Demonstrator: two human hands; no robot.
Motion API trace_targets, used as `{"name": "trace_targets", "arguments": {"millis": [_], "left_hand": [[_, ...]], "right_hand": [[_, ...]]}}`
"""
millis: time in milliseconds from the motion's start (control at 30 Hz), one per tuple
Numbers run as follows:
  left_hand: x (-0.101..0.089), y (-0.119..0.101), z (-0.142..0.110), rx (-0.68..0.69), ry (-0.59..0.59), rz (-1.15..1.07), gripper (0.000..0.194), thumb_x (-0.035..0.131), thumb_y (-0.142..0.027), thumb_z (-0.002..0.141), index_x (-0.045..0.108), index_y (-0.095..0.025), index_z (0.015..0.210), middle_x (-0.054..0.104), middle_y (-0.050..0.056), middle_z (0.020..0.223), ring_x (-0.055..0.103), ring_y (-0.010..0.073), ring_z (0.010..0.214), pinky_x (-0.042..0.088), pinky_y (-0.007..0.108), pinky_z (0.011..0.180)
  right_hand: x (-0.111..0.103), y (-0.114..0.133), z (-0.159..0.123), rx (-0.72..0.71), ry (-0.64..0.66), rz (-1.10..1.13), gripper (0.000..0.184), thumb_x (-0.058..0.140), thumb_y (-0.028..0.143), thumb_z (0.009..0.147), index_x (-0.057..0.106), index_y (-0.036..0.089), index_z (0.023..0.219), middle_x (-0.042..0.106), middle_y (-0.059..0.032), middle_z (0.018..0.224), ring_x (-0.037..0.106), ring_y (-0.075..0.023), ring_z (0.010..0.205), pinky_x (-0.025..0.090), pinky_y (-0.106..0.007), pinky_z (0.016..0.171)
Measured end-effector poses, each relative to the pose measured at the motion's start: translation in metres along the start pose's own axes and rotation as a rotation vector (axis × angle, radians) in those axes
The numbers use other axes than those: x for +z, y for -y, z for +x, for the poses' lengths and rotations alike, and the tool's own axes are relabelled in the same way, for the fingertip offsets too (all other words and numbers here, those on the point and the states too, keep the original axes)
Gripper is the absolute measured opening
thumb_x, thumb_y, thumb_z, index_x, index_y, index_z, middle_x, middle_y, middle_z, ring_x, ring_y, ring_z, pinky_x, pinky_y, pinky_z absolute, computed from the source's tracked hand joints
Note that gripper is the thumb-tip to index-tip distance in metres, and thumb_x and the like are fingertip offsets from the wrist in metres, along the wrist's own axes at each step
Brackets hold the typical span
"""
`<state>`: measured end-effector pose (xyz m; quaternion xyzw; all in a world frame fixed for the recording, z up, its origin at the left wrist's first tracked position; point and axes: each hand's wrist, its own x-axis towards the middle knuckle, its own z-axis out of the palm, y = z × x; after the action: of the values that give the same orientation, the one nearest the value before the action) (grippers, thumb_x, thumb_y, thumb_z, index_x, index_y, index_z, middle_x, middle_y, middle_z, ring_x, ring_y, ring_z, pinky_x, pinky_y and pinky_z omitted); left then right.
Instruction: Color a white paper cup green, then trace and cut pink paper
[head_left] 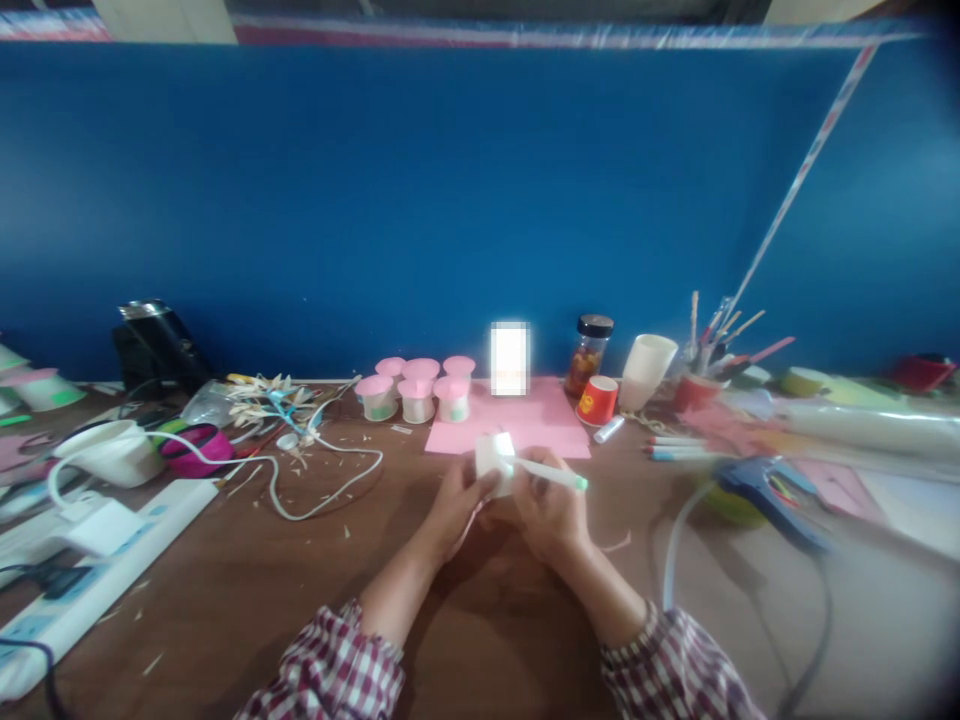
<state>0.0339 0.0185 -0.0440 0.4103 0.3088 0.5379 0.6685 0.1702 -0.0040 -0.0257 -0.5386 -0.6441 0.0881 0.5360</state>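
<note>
My left hand (454, 505) is closed around a small white paper cup (495, 458), held above the brown table near the front edge of a pink paper sheet (540, 425). My right hand (550, 508) grips a white marker with a green end (553, 474), its tip resting against the cup's side. Both forearms wear red-and-white checked sleeves. Beyond the hands stands a cluster of several pink-topped cups (417, 389).
A white power strip (97, 570) and white cables (315, 480) lie at the left. A blue glue gun (765, 495) and its cord are at the right, beside a jar (589, 355), a red cup (598, 401), a white cup (646, 372) and a brush holder (705, 375). A blue wall (480, 200) stands behind.
</note>
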Motion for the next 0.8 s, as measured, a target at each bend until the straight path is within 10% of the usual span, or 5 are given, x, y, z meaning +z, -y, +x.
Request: {"name": "trace_targets", "arguments": {"millis": [800], "left_hand": [[-0.0051, 0.006, 0.003, -0.008, -0.03, 0.079, 0.047, 0.073, -0.034, 0.072, 0.056, -0.02, 0.114, 0.064, 0.01, 0.108, 0.061, 0.0214, 0.091, 0.046, 0.034, 0.079]], "right_hand": [[0.0042, -0.0061, 0.0, 0.022, -0.002, -0.008, 0.019, 0.053, 0.03, 0.083, 0.064, 0.017, 0.092, 0.066, -0.0028, 0.072, 0.058, -0.0123, 0.057, 0.046, -0.02, 0.051]]}}
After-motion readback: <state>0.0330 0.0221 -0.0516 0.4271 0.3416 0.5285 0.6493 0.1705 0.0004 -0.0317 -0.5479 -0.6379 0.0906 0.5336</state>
